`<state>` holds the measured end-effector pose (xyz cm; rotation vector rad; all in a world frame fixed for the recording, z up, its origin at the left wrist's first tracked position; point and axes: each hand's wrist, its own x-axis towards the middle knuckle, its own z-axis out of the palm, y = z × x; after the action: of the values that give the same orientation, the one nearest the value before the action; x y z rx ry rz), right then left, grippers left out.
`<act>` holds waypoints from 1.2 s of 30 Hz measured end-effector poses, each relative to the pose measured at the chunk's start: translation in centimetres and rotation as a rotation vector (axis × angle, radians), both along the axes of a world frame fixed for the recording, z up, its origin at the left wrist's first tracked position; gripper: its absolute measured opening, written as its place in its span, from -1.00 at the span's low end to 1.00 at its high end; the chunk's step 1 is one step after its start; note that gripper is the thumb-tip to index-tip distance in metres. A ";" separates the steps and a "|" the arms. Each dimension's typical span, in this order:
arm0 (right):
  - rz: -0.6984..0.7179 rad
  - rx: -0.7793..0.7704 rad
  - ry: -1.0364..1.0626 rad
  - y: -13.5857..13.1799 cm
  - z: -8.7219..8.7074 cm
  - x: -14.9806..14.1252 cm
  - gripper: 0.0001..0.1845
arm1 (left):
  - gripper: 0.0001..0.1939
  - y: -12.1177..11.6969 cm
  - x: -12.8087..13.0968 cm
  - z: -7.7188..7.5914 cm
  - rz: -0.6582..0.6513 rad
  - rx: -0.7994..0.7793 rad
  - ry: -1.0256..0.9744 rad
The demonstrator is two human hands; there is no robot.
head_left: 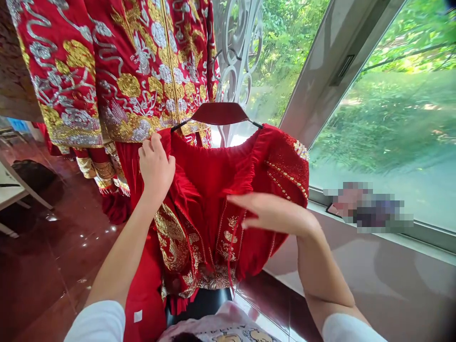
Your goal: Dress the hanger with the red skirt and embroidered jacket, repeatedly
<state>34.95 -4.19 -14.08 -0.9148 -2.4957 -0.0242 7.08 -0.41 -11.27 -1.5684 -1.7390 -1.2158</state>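
A short red velvet jacket (213, 178) with gold embroidery and beaded shoulders hangs in front of me on a dark red hanger (220, 114). At the jacket's left shoulder, my left hand (156, 164) has its fingers curled over the cloth near the hanger's arm. My right hand (272, 211) reaches across the right front panel, slightly blurred, with fingers stretched out and the thumb apart. Its fingertips are at the gathered neckline edge; whether they touch the cloth I cannot tell. A thin red cord (233, 237) dangles below them down the front.
Behind hangs a larger red jacket (135, 71) with gold and silver embroidery. White metal scrollwork (238, 52) stands by the window (388, 142). Blurred-out items (370, 205) lie on the sill. Part of a white table (14, 187) is at left, above a glossy dark red floor (67, 266).
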 end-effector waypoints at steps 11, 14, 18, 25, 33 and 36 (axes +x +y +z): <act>-0.848 0.470 0.788 7.4 0.5 -5.5 -0.28 | -0.51 -1.0 0.9 0.4 0.110 0.056 -0.129; -0.906 0.472 0.787 7.5 0.7 -3.6 -0.43 | -0.52 -1.2 0.5 0.6 0.096 0.034 -0.124; -0.842 0.366 0.716 6.0 2.9 0.5 -0.50 | -0.51 -1.8 -1.7 2.3 0.177 -0.103 -0.055; -0.654 -0.214 0.681 8.3 8.3 6.5 -0.67 | -0.58 -0.7 -8.8 5.3 0.095 -0.425 0.068; -0.514 -0.735 0.712 10.1 2.0 8.4 -0.68 | -0.68 -0.6 -10.5 -0.7 0.069 -0.757 -0.019; -0.584 -0.632 0.450 9.3 -1.4 7.9 -0.65 | -0.65 -1.6 -10.2 -3.9 0.133 -0.836 -0.030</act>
<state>42.83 5.13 -15.50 -1.6581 -1.7566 0.7252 -3.17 -2.00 -15.14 -1.8008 -2.5051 -0.4368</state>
